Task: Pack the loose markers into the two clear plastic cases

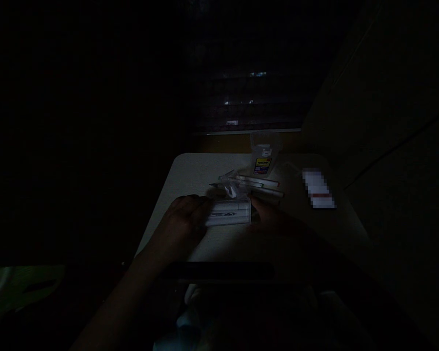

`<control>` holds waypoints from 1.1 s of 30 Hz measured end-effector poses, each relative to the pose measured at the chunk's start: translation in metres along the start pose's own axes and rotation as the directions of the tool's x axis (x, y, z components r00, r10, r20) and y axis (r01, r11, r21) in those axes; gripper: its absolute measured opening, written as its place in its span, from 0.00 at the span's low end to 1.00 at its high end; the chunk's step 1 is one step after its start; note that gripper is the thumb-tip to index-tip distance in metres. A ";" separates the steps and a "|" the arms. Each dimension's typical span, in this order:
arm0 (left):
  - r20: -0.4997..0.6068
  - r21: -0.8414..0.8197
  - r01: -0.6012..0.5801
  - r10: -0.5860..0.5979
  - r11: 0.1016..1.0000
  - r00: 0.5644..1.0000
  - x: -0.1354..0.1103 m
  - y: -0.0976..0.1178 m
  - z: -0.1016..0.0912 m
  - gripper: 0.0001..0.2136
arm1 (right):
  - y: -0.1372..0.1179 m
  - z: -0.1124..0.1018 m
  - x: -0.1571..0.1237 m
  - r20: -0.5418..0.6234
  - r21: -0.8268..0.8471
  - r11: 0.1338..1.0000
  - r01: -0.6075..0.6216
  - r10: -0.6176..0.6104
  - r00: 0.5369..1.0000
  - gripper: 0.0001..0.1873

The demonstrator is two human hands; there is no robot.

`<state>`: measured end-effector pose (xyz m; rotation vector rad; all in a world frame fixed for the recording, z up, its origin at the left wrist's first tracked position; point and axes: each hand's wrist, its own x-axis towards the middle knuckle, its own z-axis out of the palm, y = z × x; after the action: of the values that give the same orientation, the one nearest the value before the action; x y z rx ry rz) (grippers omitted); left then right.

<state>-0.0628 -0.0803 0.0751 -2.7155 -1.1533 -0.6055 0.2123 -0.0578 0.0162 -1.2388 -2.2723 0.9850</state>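
A small clear plastic box [229, 214] lies lengthwise on the table, showing white inside with a dark printed mark along it. My left hand [186, 214] wraps its fingers over the box's left end. At the opposite end, my right hand [272, 218] curls round the right edge, thumb at the upper corner and fingers at the lower one. Just behind the box sits a crumpled piece of clear plastic wrap [234, 187]. Several white-barrelled pens [269, 182] lie partly under and beside it. Dim light hides most finger detail.
A clear plastic container [265, 155] with a yellow and blue label stands at the table's back. To the right lies a blurred-out rectangular item [318, 189]. The light tabletop [201, 168] has rounded corners. Dark slatted blinds [241, 87] hang behind, and a wall rises at right.
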 end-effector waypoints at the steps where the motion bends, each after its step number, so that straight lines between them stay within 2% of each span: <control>1: -0.002 -0.019 -0.006 0.006 1.000 1.000 0.003 0.001 -0.001 0.25 | 0.000 0.001 0.001 0.003 -0.005 1.000 -0.026 0.026 1.000 0.55; 7: 0.028 -0.034 -0.011 0.012 0.999 1.000 0.014 0.004 -0.008 0.21 | -0.001 0.006 0.001 -0.011 -0.048 0.991 -0.121 0.121 0.993 0.50; 12: 0.080 0.007 0.017 -0.017 1.000 0.997 0.011 0.002 -0.007 0.23 | -0.004 0.015 -0.001 -0.114 -0.215 0.975 -0.056 0.032 0.993 0.41; 17: 0.073 -0.026 -0.011 0.013 1.000 0.997 0.009 0.003 -0.011 0.22 | -0.007 0.020 0.008 -0.121 -0.402 0.913 -0.072 0.025 0.992 0.40; 20: 0.129 -0.042 0.019 -0.013 0.999 0.991 0.008 0.000 -0.016 0.22 | -0.006 0.018 0.009 -0.116 -0.458 0.885 -0.083 0.033 0.993 0.36; 23: 0.137 -0.063 0.023 -0.014 0.998 0.991 0.003 -0.009 -0.017 0.22 | -0.004 0.014 0.006 -0.114 -0.501 0.861 -0.086 0.032 0.993 0.30; 28: 0.153 -0.076 0.037 -0.025 0.996 0.988 -0.005 -0.017 -0.013 0.24 | -0.005 0.015 0.003 -0.127 -0.525 0.849 -0.060 -0.009 0.992 0.34; 33: 0.140 -0.039 -0.006 0.012 0.999 0.990 -0.006 -0.018 -0.015 0.24 | -0.004 0.019 0.007 -0.142 -0.550 0.834 -0.052 -0.032 0.989 0.30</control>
<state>-0.0840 -0.0757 0.0860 -2.8340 -1.1711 -0.4456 0.1951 -0.0613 0.0065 -1.4806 -2.5173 0.2066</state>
